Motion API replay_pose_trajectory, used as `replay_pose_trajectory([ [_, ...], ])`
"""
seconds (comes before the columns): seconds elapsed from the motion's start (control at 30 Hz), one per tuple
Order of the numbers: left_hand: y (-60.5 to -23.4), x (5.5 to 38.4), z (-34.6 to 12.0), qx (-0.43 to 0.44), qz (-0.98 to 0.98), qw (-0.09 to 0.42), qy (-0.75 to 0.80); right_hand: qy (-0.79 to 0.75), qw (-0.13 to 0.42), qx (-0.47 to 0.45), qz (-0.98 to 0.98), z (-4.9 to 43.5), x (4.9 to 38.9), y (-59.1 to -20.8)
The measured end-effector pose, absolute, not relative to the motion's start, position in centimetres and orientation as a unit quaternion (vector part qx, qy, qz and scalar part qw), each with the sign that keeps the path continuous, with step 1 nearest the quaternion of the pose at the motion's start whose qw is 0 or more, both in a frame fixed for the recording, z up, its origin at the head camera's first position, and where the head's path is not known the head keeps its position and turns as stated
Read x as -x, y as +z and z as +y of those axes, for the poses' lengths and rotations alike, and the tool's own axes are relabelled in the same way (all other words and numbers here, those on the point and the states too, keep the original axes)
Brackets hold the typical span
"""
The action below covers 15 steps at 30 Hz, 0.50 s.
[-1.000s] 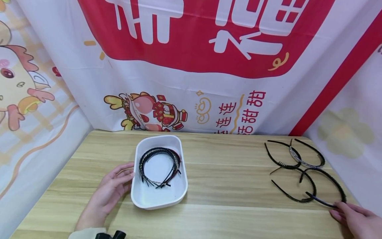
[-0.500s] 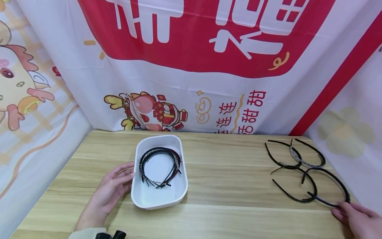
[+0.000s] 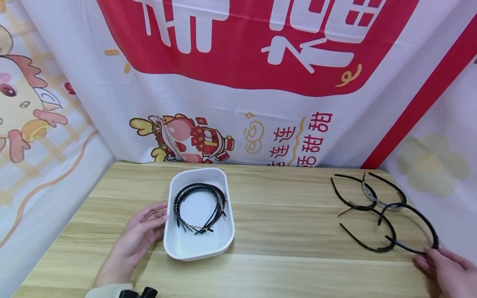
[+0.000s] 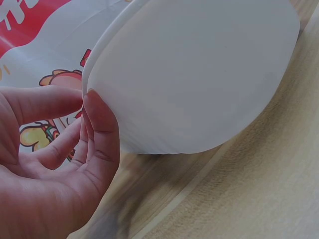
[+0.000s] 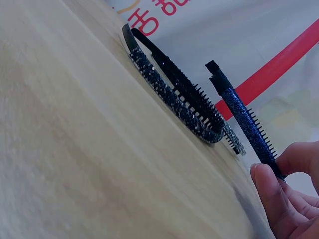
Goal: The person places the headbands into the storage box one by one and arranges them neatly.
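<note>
Your left hand [image 3: 139, 236] pinches the rim of the white tray [image 3: 201, 247] between thumb and fingers, left of centre in the frame. The tray sits on the wood-grain table [image 3: 279, 231], and inside it a bundle of headbands [image 3: 178, 203] lies stacked in a ring.

At the lower right of the frame, your right hand [image 3: 449, 267] grips a dark blue glitter headband [image 5: 243, 117] with thumb and fingertips. Its comb teeth and one blunt end show in the right wrist view, tilted up from the table.

Beside it, at the right of the frame, a silver-glittered headband [image 3: 367, 191] crosses a black headband [image 3: 354, 205], with a lower headband [image 3: 393, 234] just below them. Whether your blue one touches these, you cannot tell. Behind the table hangs a red and white printed cloth [image 3: 242, 78].
</note>
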<state>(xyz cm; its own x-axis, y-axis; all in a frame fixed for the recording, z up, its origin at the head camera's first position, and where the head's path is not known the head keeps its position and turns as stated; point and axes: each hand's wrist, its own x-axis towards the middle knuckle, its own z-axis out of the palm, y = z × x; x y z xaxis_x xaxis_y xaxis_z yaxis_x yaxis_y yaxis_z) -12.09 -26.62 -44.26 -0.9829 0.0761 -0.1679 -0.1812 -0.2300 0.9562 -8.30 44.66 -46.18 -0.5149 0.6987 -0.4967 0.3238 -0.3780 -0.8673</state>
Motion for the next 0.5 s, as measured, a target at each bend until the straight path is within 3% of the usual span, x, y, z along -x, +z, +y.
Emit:
replay_pose_trajectory([
  [0.5, -44.2, 12.0, -26.5, 0.046, 0.620, 0.082, 0.779, 0.667, 0.090, 0.406, -0.618, 42.0, 9.5, -43.3],
])
